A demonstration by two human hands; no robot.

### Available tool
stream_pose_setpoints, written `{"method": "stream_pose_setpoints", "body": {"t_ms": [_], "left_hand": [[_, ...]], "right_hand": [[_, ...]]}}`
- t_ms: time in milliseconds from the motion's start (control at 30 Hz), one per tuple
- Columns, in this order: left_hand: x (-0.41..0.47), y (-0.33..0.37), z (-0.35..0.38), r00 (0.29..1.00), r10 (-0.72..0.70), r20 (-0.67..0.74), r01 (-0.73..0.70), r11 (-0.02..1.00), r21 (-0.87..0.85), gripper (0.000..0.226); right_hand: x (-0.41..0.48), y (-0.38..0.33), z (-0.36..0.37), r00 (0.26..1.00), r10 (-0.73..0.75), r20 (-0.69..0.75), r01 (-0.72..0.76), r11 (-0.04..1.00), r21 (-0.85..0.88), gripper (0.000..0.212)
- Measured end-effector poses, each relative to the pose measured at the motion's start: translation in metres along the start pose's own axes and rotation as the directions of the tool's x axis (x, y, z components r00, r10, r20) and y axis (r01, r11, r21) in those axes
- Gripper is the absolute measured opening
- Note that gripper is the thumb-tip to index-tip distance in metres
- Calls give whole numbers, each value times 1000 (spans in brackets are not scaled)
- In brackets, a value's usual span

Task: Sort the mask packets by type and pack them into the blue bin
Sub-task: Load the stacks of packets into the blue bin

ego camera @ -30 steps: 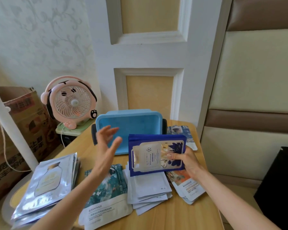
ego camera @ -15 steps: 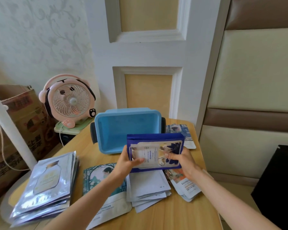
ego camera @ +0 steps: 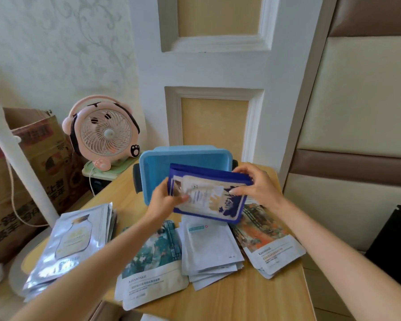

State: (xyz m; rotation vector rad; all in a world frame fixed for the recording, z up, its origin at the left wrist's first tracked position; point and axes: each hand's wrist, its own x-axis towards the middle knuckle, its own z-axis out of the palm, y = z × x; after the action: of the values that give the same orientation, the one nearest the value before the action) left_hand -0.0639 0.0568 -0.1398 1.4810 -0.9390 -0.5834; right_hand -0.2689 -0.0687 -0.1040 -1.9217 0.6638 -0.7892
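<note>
With your left hand [ego camera: 163, 202], just short of the blue bin [ego camera: 158, 168], pinching one end of the navy mask-packet stack [ego camera: 214, 196] and your right hand [ego camera: 258, 188] clasping the other, square its edges, then lower it flat inside.

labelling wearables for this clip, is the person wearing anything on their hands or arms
Nothing worn shows. The left hand and right hand have no gloves, rings or watch visible. The left forearm and right forearm run sleeveless to the frame's edge, with no bracelet in view.
</note>
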Motion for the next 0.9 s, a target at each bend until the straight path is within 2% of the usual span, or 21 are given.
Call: {"method": "stream_pose_setpoints", "body": {"t_ms": [33, 67, 100, 133, 167, 200, 267, 300, 333, 433, 500, 600, 667, 767, 900], "left_hand": [[3, 4, -8, 1000, 21, -1, -21, 1000, 14, 29], [5, 8, -15, 999, 50, 10, -51, 998, 34, 30], [6, 11, -21, 996, 81, 28, -83, 994, 64, 30], [7, 13, -25, 993, 109, 46, -113, 989, 93, 30], [6, 14, -29, 989, 136, 53, -141, 982, 122, 31], [6, 15, -31, 985, 163, 51, -169, 975, 146, 31], [6, 14, -37, 979, 203, 29, -205, 961, 187, 32], [8, 12, -42, 975, 220, 17, -219, 952, 215, 32], [9, 12, -47, 971, 239, 13, -235, 938, 256, 32], [17, 8, -70, 942, 336, 27, -316, 853, 415, 33], [19, 3, -83, 937, 347, -37, -273, 796, 540, 28], [12, -2, -93, 941, 289, -178, -142, 811, 567, 24], [7, -6, -95, 948, 257, -189, -106, 811, 575, 29], [3, -15, -98, 972, 196, -127, -77, 783, 617, 33], [9, -30, -91, 997, -6, 75, -52, 670, 741, 40]], "right_hand": [[8, -12, 1, 997, -27, 74, 45, 966, -253, 31], [15, -25, 5, 987, -30, 159, 107, 857, -504, 30], [20, -38, 12, 971, -16, 239, 180, 708, -683, 30], [24, -48, 21, 953, 3, 304, 242, 595, -767, 30], [28, -56, 32, 934, 21, 357, 287, 552, -783, 31], [32, -61, 42, 916, 33, 400, 315, 560, -767, 35], [37, -64, 59, 899, 5, 437, 334, 637, -695, 40], [39, -65, 65, 901, -42, 432, 356, 642, -680, 38], [42, -63, 70, 905, -105, 413, 386, 611, -691, 33], [53, -54, 83, 879, -327, 347, 463, 415, -783, 25], [61, -42, 93, 855, -399, 331, 460, 290, -839, 22], [77, -19, 105, 875, -362, 321, 403, 179, -897, 30], [85, -5, 111, 906, -309, 289, 345, 146, -927, 44], [90, 13, 118, 932, -240, 272, 295, 64, -953, 63], [90, 38, 132, 947, -140, 289, 290, -19, -957, 64]]}}
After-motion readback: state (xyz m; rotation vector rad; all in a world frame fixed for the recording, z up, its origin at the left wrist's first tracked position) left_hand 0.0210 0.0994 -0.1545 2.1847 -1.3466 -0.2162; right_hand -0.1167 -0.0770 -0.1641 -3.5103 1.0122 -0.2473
